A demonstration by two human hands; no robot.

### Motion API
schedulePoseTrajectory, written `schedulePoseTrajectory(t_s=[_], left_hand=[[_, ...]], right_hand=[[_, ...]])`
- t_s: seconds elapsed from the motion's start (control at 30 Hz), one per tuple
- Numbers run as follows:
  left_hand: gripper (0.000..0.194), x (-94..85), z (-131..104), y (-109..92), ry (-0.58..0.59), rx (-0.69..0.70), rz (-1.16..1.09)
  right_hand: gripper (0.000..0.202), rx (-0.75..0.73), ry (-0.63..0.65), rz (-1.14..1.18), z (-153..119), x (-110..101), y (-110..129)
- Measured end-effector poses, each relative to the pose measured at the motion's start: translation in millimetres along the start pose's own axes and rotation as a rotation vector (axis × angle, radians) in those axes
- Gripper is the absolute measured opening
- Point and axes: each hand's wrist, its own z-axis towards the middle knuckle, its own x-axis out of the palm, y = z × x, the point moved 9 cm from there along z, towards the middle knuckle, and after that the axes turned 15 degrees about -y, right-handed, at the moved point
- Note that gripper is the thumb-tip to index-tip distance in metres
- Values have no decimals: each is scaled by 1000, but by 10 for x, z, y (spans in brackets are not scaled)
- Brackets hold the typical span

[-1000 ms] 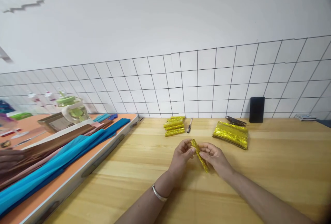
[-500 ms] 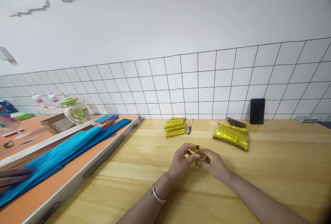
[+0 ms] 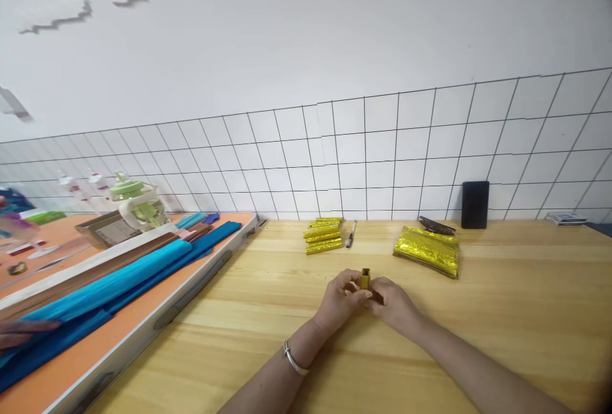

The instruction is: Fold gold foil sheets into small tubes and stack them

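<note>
I have both hands at the middle of the wooden tabletop [image 3: 507,312], around one gold foil tube [image 3: 366,280]. The left hand [image 3: 338,301] has its grip clamped on the tube, thumb in front and fingers on the far side. The right hand [image 3: 396,305] closes its grip on the tube from three o'clock, its fingertips partly hidden. The tube points up at twelve, its squarish hollow end showing; I can't tell whether the lower end, behind the fingers, touches the wood. A bracelet [image 3: 294,359] circles my left wrist.

Taking the tube as the dial's centre, I see a pile of gold strips [image 3: 323,236] between ten and eleven o'clock, a pen [image 3: 350,236] lying just beside it at eleven. At two sits a gold foil pack [image 3: 425,252], with a dark object [image 3: 436,226] just behind it and a black slab [image 3: 475,205] upright near the tiled wall [image 3: 382,146].

Over at nine, blue material [image 3: 138,270] lies in long folds on an orange surface [image 3: 138,328]; a jug [image 3: 138,205] stands toward ten. Between eight and nine, another person's hand [image 3: 26,332] rests on the blue folds.
</note>
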Motion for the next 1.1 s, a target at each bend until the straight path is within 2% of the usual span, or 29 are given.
schedulePoseTrajectory(t_s=[0.23, 0.47, 0.63, 0.9, 1.1], left_hand=[[25, 41, -30, 81, -1, -75, -9], [32, 103, -58, 149, 21, -179, -218], [35, 79, -46, 186, -6, -154, -196], [29, 73, -60, 151, 43, -97, -44], [31, 52, -39, 191, 10, -194, -177]], right_hand=[[6, -28, 4, -86, -1, 13, -4], [7, -32, 16, -118, -15, 16, -3], [8, -35, 3, -121, -9, 2, 7], [7, -51, 24, -68, -4, 32, 34], [9, -58, 41, -29, 7, 39, 54]])
